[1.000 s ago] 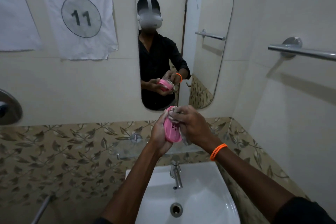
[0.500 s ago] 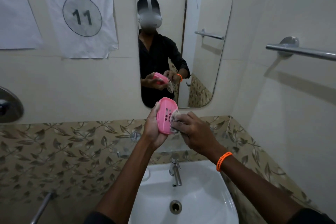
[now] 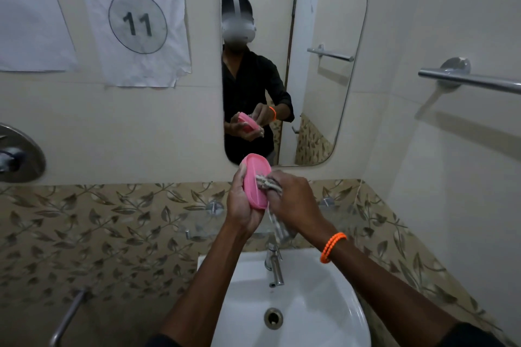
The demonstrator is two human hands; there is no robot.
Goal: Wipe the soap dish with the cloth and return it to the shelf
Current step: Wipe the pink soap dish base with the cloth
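- We hold the pink soap dish (image 3: 255,186) up above the sink (image 3: 296,318), just below the mirror (image 3: 324,22).
- Our left hand (image 3: 242,205) is wrapped around its long edge from behind, tilting it nearly on its side.
- Our right hand (image 3: 293,200) is closed on the bunched cloth (image 3: 267,183), pressed against the dish face, one tail hanging toward the tap (image 3: 273,265).
- The dish looks like light, stiff plastic, likely slick if wet, so we should grip the rims.
- The cloth is soft and folds easily.
- The glass shelf (image 3: 197,227) sits just above the sink, awaiting the dish.
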